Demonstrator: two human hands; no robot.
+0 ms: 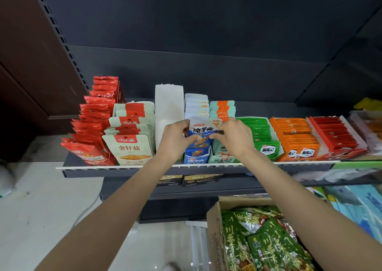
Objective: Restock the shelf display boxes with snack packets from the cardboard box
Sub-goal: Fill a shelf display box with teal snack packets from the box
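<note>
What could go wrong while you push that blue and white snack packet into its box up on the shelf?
The blue and white packet could crumple, since the left hand and right hand both pinch it over an already full blue display box. Pushing might also nudge the neighbouring teal packets over. The cardboard box below sits close, so an elbow might bump it.

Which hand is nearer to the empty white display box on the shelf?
Left. The left hand is directly in front of the white box and overlaps its lower part. The right hand is farther right, beyond the blue packet that both hands hold.
</note>
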